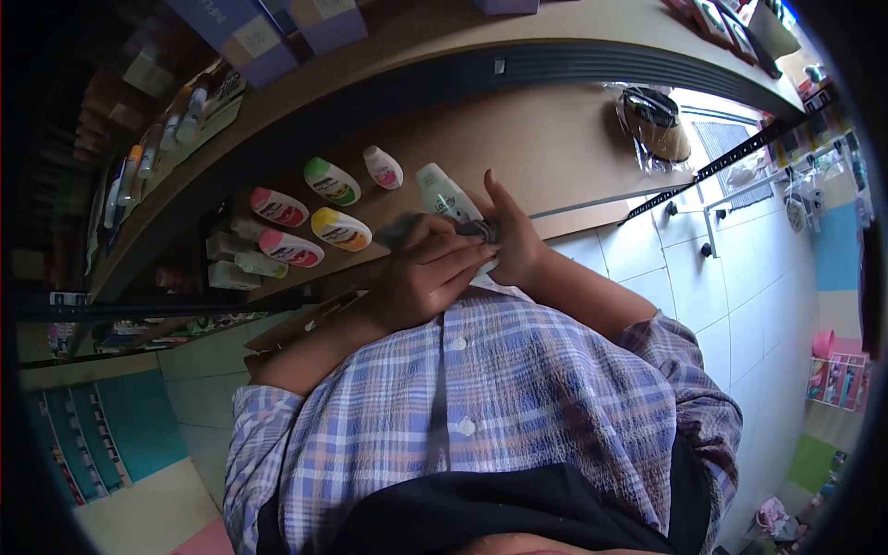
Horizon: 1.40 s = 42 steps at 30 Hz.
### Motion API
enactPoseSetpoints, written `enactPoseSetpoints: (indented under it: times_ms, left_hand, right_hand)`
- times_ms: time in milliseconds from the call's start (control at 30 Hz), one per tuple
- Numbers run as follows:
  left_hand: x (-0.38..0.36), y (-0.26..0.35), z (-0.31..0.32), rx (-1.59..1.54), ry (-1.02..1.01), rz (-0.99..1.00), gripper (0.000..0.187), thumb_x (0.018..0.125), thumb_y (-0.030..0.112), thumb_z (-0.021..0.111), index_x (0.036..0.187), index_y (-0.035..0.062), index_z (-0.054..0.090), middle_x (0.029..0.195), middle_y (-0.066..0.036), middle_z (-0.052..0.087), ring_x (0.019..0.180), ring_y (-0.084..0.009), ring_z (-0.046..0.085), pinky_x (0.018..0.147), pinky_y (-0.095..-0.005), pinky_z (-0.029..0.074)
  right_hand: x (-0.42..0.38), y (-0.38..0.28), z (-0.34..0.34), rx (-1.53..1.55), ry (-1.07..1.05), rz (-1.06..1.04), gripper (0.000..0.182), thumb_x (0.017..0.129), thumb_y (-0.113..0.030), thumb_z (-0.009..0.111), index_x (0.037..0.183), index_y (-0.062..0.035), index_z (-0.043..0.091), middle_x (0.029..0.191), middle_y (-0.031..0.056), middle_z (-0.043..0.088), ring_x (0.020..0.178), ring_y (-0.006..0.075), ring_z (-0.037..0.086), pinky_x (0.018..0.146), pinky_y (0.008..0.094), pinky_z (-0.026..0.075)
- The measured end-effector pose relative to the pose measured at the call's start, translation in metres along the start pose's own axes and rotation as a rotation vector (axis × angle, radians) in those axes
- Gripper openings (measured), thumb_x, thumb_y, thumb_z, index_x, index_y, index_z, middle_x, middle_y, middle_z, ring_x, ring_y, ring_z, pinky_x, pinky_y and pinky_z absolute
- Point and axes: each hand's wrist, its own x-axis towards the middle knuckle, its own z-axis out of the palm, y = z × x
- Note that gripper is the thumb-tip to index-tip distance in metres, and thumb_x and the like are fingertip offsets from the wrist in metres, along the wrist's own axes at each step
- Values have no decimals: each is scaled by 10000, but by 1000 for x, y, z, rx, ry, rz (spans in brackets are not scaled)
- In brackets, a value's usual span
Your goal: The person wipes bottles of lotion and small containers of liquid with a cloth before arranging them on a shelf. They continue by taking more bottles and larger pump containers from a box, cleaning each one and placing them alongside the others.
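Observation:
A pale green bottle (440,190) with a light cap slants above the front of the shelf, its lower part covered by my hands. My right hand (514,239) is behind its lower end and seems to support it. The right thumb sticks up, off the bottle, and the other fingers are mostly hidden. My left hand (433,270) lies across the front with its fingers curled, pressing a small grey cloth (477,229) against the bottle and the right palm. Just left of the hands stand several colourful bottles, among them a yellow one (341,228) and a green-capped one (332,181).
The brown shelf board (546,139) has a wrapped dark and tan item (655,125) at its right. An upper shelf with a dark edge (416,74) carries purple boxes (319,23). White floor tiles (680,277) show at right; a cardboard box (301,326) is beside my left forearm.

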Motion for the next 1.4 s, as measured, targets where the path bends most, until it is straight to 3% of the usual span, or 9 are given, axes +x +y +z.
enactPoseSetpoints:
  times_ms: [200,333,533,667,833,1067,1133,1200,1400]
  left_hand:
    - [14,-42,-8,55,190,-262,192,792,117,735,982,97,719,966,-12,662,904,-209,566,761,-344,479]
    - [6,-18,12,19,-51,169,235,803,170,722,1036,138,712,968,6,667,905,-195,565,796,-343,472]
    - [26,-53,16,69,200,-209,224,783,156,740,1007,159,725,995,7,675,901,-168,559,766,-329,484]
    - [6,-21,20,-74,-69,195,233,741,169,776,967,142,726,963,-15,683,849,-174,600,749,-318,497]
    - [23,-56,4,89,210,-159,312,734,149,768,1041,158,714,979,16,653,901,-198,570,750,-363,489]
    - [-5,-20,11,-204,1,-10,267,736,89,747,994,152,719,914,12,635,848,-178,551,817,-354,458]
    - [-3,-36,2,-34,65,8,234,747,85,752,973,135,720,882,-4,638,817,-187,570,770,-346,477]
    - [-2,-50,-6,54,402,-166,210,753,64,752,953,120,723,847,-7,639,777,-192,592,713,-335,489]
    - [-28,-40,2,-452,492,-466,151,830,84,729,980,75,709,891,-49,671,806,-120,622,717,-260,488]
  right_hand:
    - [-13,-8,7,-66,-1,-32,830,913,-731,223,1419,-88,362,1129,136,594,856,250,666,527,350,583]
    - [-15,-6,5,96,217,-132,822,924,-718,235,1445,-90,335,1133,137,590,850,248,658,580,358,572]
    - [-28,-11,7,-153,104,-120,818,930,-714,198,1477,-114,297,1135,112,591,893,218,630,579,343,532]
    - [-21,-8,2,-114,199,-186,811,933,-710,177,1477,-122,299,1139,104,590,886,222,633,563,343,530]
    - [-24,-15,8,-222,149,-83,838,922,-726,159,1474,-115,311,1136,99,588,876,215,627,560,353,523]
    - [-11,-8,12,-90,234,-163,838,917,-732,166,1451,-110,341,1105,101,593,843,207,633,529,325,524]
    - [-12,-6,10,-168,60,-75,831,917,-734,194,1436,-107,363,1050,109,606,837,209,635,524,322,535]
    - [-10,2,22,-163,71,-49,821,916,-734,207,1413,-106,387,1033,112,613,809,214,643,511,324,537]
    - [4,8,12,5,-28,52,731,932,-700,250,1265,-97,495,949,130,640,682,241,662,467,333,543]
